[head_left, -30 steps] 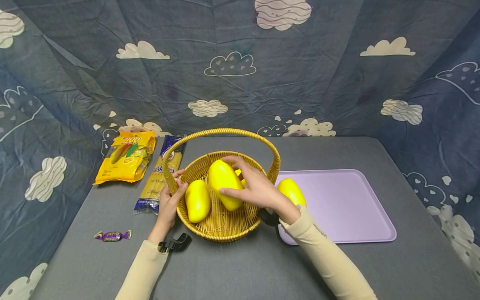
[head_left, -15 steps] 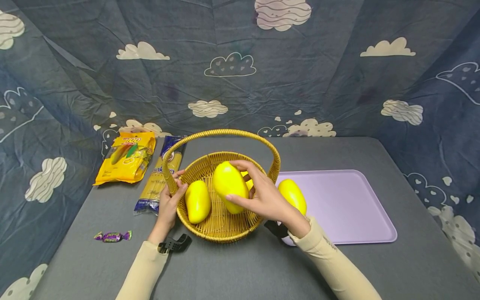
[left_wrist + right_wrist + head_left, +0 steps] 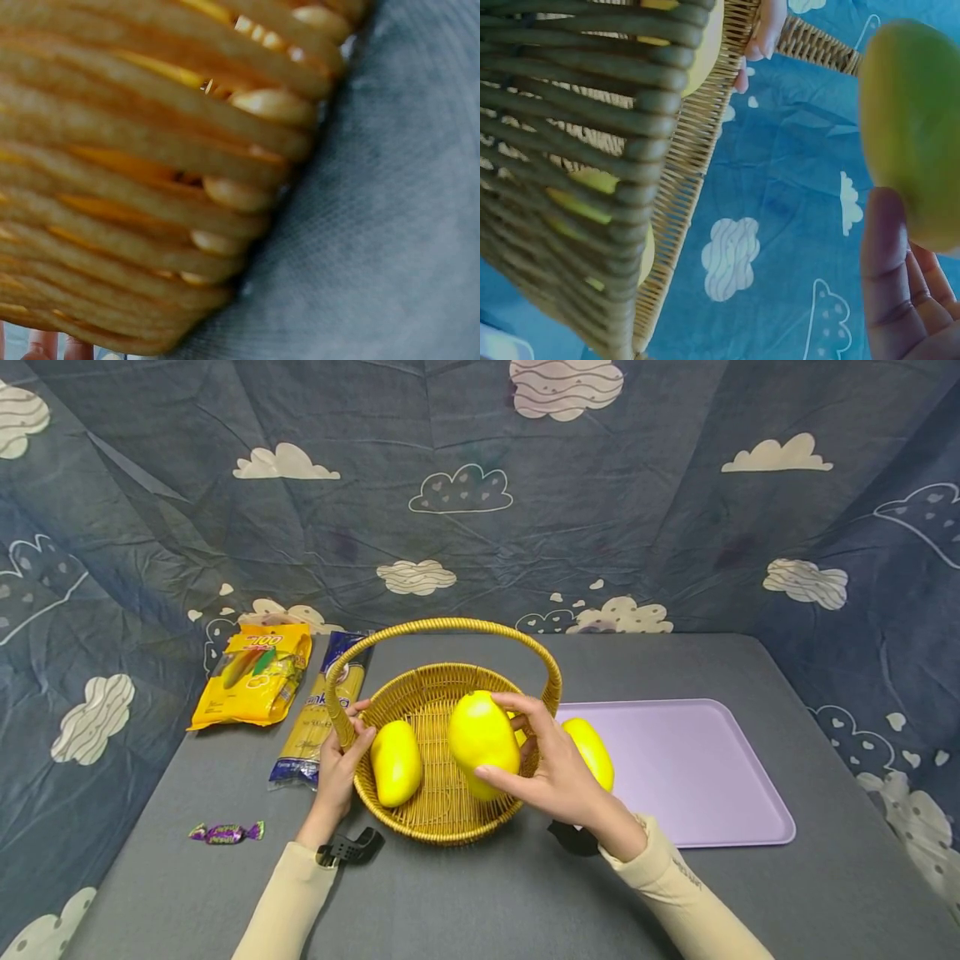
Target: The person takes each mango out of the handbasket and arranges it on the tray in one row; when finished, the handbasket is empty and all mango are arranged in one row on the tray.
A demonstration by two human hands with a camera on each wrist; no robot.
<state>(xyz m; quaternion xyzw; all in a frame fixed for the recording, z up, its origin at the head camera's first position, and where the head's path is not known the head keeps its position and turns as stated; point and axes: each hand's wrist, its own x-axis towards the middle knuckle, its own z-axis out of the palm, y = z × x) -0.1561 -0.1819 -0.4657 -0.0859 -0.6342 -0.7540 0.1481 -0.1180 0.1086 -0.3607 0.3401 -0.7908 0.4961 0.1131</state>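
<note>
My right hand [image 3: 551, 764] holds a yellow mango [image 3: 482, 739] between thumb and fingers, over the right part of a wicker basket [image 3: 442, 837]. In the right wrist view this held mango [image 3: 911, 135] hangs above and apart from the basket's rim. My left hand [image 3: 341, 764] grips the basket's left side by the foot of its tall handle [image 3: 442, 624]. Inside, another mango [image 3: 396, 762] lies at the left. One more mango lies at the right of the basket, mostly hidden behind the right hand. The left wrist view shows the woven wall [image 3: 135, 165] close up.
A lilac tray [image 3: 690, 777] stands at the right, with a mango [image 3: 591, 752] at its left edge. To the left lie a yellow candy bag [image 3: 251, 677], a spaghetti packet [image 3: 311, 735] and a purple wrapped candy [image 3: 227, 833]. A cloud-print cloth [image 3: 465, 435] hangs behind.
The right hand has moved right and a little toward the person, carrying the mango from the basket's middle to its right side. The left hand and the basket have stayed put.
</note>
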